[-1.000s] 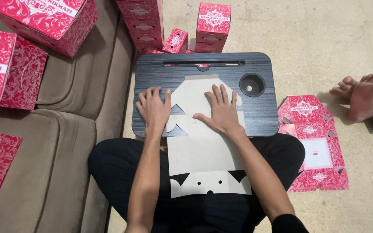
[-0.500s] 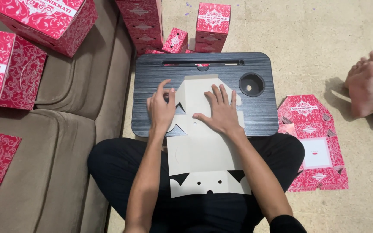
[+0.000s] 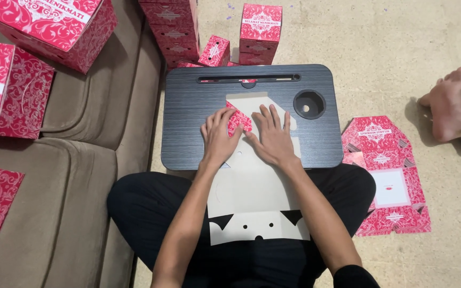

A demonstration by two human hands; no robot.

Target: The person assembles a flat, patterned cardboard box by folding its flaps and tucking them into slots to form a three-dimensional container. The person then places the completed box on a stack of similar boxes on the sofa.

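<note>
On your left, assembled red boxes (image 3: 38, 32) sit on the brown sofa (image 3: 70, 176), well away from your hands. The flat card blank (image 3: 257, 197) lies plain side up, running from the dark lap desk (image 3: 188, 117) back over your lap.

Your left hand (image 3: 217, 140) lies open with its fingers pressed on a small red flap (image 3: 238, 121) that is folded over onto the blank. No grip closes around anything; it is only pressing.

Your right hand (image 3: 273, 138) is spread flat just beside it, palm down on the blank, also gripping nothing.

The blank looks like thin card: light, stiff across its panels, and likely to bend readily only along its scored lines. It could slide on the smooth desk, so flat palm pressure suits it. Pinch flaps near the crease, not at the thin corners, which would probably dent or tear.

To the right, another flat red blank (image 3: 385, 176) lies on the floor (image 3: 390, 53), and someone else's foot (image 3: 452, 109) rests at the far edge.
</note>
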